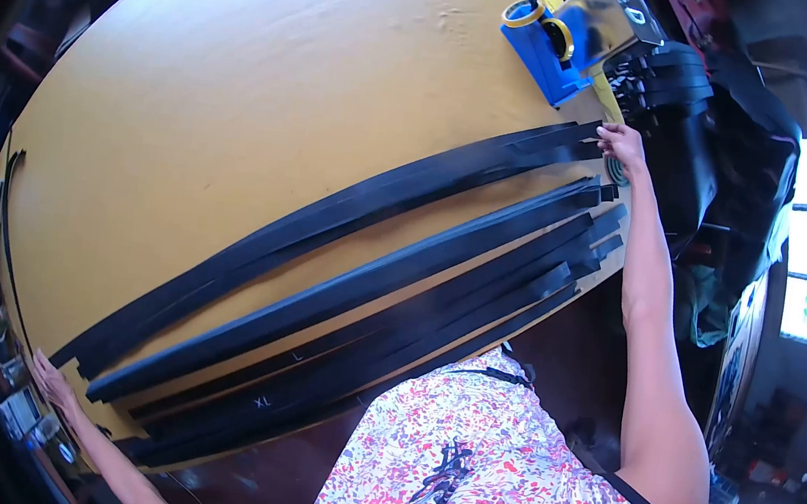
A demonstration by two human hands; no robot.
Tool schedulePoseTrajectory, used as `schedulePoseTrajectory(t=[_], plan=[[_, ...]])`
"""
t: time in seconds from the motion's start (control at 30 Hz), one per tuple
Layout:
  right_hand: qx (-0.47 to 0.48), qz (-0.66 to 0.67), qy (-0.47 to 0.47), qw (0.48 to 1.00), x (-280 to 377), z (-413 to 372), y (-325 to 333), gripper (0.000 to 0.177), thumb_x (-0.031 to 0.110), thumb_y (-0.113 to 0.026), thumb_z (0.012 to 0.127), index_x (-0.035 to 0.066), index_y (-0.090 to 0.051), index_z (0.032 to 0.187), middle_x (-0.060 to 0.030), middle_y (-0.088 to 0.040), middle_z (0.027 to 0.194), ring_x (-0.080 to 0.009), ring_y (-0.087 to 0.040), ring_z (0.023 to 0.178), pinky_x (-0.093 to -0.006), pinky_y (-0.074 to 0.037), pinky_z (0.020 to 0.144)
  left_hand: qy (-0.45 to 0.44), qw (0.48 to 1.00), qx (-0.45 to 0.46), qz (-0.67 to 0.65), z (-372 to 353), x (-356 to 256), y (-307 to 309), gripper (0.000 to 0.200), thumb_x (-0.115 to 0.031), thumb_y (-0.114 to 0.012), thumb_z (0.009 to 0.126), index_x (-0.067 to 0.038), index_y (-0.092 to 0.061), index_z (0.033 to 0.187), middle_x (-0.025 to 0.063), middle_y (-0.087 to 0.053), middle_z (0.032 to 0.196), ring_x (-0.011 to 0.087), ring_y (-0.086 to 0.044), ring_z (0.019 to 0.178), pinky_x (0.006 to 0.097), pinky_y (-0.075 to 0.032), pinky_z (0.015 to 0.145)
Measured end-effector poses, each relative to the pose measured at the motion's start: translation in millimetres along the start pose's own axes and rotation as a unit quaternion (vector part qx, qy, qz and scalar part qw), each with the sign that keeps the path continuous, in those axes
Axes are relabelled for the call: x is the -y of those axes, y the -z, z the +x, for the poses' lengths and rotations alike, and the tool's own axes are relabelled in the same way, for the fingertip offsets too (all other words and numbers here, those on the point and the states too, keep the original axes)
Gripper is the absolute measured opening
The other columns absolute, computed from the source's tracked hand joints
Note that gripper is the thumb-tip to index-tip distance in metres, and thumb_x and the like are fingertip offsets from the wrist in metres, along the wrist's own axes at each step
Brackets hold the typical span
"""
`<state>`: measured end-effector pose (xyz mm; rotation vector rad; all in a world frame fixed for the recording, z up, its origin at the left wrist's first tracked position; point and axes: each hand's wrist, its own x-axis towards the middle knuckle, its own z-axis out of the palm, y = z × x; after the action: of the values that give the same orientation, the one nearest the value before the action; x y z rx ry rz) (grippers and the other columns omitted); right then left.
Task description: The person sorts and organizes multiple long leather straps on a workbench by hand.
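Observation:
Long black strips lie in bundles across the yellow table. My right hand [622,146] pinches the right end of the farthest bundle, a black strip [348,215] that curves over the tabletop. At the far left, my left hand [53,382] rests beside that bundle's other end, fingers stretched out; whether they touch the strip is hard to see. Closer to my body is a second, thicker bundle of black strips [348,291]. Nearer still are more black strips [393,336], with "L" and "XL" written on them in white.
A blue holder [546,56] with tape rolls and scissors stands at the back right beside a shiny metal box [598,19]. Dark bags or cloth [675,134] hang beyond the right edge. Small items [21,412] line the left side, near a thin black cord [8,234].

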<state>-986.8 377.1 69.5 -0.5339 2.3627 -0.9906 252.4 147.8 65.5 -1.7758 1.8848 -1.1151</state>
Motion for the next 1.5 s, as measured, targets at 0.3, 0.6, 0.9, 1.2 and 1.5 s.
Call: schedulePoseTrajectory(t=[0.3, 0.6, 0.9, 1.2, 1.5], plan=[[0.046, -0.056, 0.038, 0.997, -2, -9, 27, 0.023, 0.017, -0.068, 0.089, 0.004, -0.067, 0.108, -0.0011, -0.068, 0.087, -0.0071, -0.062, 0.069, -0.0223, -0.049, 0.059, 0.044, 0.950, 0.304, -0.055, 7, -82, 95, 0.047, -0.010, -0.056, 0.091, -0.009, -0.046, 0.137, 0.0137, -0.046, 0.143, 0.0363, -0.051, 0.124, 0.0464, -0.046, 0.099], [-0.004, -0.095, 0.101, 0.990, -100, -128, 92, 0.022, 0.019, -0.067, 0.088, 0.001, -0.069, 0.100, -0.0045, -0.070, 0.084, -0.0079, -0.061, 0.069, -0.0257, -0.049, 0.063, 0.109, 0.871, -0.071, -0.475, -53, -206, 355, 0.022, -0.012, -0.054, 0.097, 0.003, -0.067, 0.107, 0.0173, -0.069, 0.106, 0.0300, -0.065, 0.098, 0.0370, -0.051, 0.088], [0.063, -0.107, 0.095, 0.988, -166, -211, 37, 0.044, 0.026, -0.072, 0.081, -0.003, -0.062, 0.113, -0.0187, -0.066, 0.108, -0.0284, -0.064, 0.102, -0.0349, -0.048, 0.091, -0.255, 0.621, 0.056, -0.739, -134, -469, 639, 0.014, -0.006, -0.063, 0.089, -0.003, -0.069, 0.102, 0.0143, -0.068, 0.100, 0.0298, -0.066, 0.093, 0.0359, -0.053, 0.082], [0.084, -0.035, 0.107, 0.990, -161, -209, 43, 0.038, 0.019, -0.073, 0.080, 0.000, -0.062, 0.111, -0.0138, -0.064, 0.094, -0.0236, -0.063, 0.078, -0.0323, -0.049, 0.075, -0.366, 0.661, 0.042, -0.654, -181, -623, 715, 0.039, -0.018, -0.075, 0.078, -0.004, -0.063, 0.113, 0.0117, -0.061, 0.105, 0.0304, -0.059, 0.099, 0.0400, -0.050, 0.084], [0.209, -0.116, 0.327, 0.914, -137, -208, 26, 0.029, 0.007, -0.067, 0.085, 0.003, -0.061, 0.113, -0.0135, -0.058, 0.113, -0.0302, -0.058, 0.106, -0.0364, -0.048, 0.090, -0.304, 0.721, 0.050, -0.620, -197, -646, 720, 0.034, -0.027, -0.078, 0.070, -0.005, -0.064, 0.092, 0.0125, -0.060, 0.095, 0.0306, -0.059, 0.095, 0.0423, -0.048, 0.078]])
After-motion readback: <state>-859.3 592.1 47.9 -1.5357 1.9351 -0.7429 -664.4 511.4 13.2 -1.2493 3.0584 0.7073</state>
